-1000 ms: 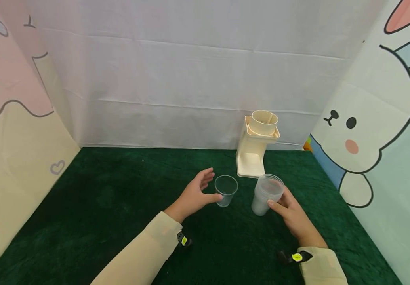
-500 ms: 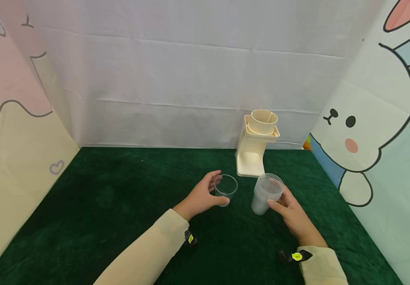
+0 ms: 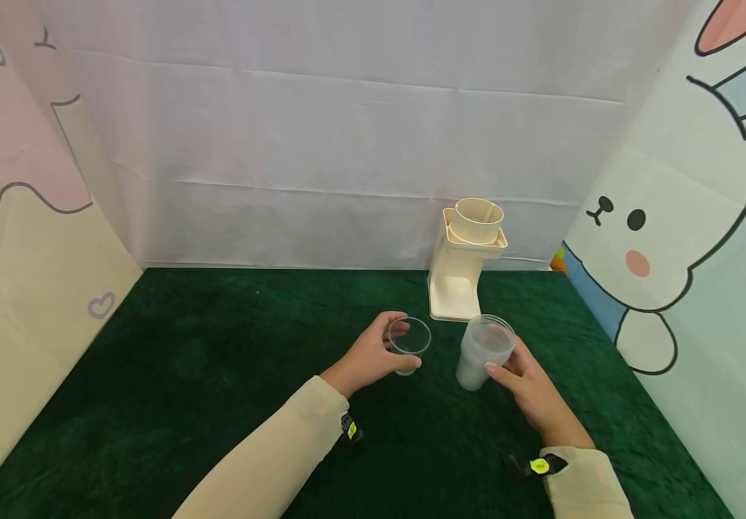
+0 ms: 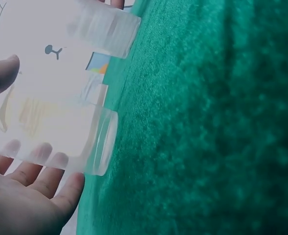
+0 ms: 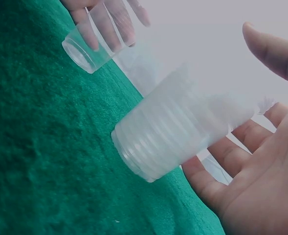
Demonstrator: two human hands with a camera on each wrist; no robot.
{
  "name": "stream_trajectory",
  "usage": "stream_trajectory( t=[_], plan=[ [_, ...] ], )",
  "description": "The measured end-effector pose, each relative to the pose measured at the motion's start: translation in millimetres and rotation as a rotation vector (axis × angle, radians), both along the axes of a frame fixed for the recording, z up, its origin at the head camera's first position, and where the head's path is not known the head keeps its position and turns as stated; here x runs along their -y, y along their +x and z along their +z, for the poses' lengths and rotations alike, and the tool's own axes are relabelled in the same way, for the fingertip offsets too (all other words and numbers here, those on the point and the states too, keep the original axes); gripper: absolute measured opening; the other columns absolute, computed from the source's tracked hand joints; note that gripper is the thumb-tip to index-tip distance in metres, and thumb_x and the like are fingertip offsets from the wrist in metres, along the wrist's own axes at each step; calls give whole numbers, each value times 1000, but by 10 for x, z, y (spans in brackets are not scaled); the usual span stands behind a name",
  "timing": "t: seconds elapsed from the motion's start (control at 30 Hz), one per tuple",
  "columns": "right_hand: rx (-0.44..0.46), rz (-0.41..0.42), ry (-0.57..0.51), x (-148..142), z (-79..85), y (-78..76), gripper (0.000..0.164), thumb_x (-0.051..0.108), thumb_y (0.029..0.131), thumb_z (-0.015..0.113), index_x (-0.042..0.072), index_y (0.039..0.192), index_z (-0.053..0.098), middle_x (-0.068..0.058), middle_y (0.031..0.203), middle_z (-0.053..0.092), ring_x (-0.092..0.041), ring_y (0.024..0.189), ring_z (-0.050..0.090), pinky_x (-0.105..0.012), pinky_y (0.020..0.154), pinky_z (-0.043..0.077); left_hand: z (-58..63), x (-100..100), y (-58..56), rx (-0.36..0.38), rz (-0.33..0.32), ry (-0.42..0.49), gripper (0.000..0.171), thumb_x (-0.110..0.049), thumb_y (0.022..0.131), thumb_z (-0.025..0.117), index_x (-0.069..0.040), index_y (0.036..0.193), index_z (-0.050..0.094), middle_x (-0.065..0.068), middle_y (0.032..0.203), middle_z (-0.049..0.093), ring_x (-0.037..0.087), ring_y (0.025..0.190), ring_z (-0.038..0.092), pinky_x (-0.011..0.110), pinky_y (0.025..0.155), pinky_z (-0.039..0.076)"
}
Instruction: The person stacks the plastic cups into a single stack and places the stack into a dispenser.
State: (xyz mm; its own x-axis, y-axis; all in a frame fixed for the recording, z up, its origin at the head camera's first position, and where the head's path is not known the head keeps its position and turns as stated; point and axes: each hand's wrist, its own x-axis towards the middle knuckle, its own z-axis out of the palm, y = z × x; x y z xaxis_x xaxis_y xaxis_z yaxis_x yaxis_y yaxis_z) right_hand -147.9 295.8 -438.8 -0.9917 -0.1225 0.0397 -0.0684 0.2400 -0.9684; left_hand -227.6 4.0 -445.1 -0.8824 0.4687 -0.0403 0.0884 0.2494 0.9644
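Note:
A single clear plastic cup (image 3: 409,337) stands upright between the thumb and fingers of my left hand (image 3: 375,355). In the left wrist view, several fingertips (image 4: 46,149) lie along the wall of this cup (image 4: 102,142), whose base is close over the green cloth. My right hand (image 3: 523,380) holds a nested stack of clear plastic cups (image 3: 476,360), tilted slightly, with the thumb on its near side. From the right wrist, the stack (image 5: 153,132) shows several ridges near its base, and the fingers curve behind it.
Behind the stack stands a cream-coloured cup holder (image 3: 453,295) with a round tube on top. Dark green cloth (image 3: 184,375) covers the table. A white curtain (image 3: 282,144) closes off the back, and cartoon-printed sheets (image 3: 690,216) hang at both sides.
My left hand has moved right, and its thumb and fingers have closed around the single cup. The right hand and the stack stay nearly still.

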Motion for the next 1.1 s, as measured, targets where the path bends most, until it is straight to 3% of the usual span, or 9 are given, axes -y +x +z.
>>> stream_trajectory(
  t=[0.37,0.63,1.1],
  plan=[
    [-5,7,-6,-5,1,3,68,18,106,58,9,162,20,-22,158,32,-47,144,30,-77,111,22,-14,-10,7,-11,-8,4,75,-23,87,86,-16,149,45,0,142,56,20,135,50,43,114,40],
    [-8,8,-11,0,-1,6,67,17,106,58,8,162,20,-22,158,32,-47,145,30,-77,111,22,-20,-2,-13,0,1,16,73,-26,85,87,-21,146,47,-2,139,57,19,133,52,44,113,41],
    [-16,14,-15,-5,-11,-2,67,17,106,58,8,162,21,-22,159,32,-48,145,29,-77,111,21,64,-12,-6,4,18,5,74,-24,85,87,-20,147,47,-3,138,58,18,132,53,43,113,42]
  ],
)
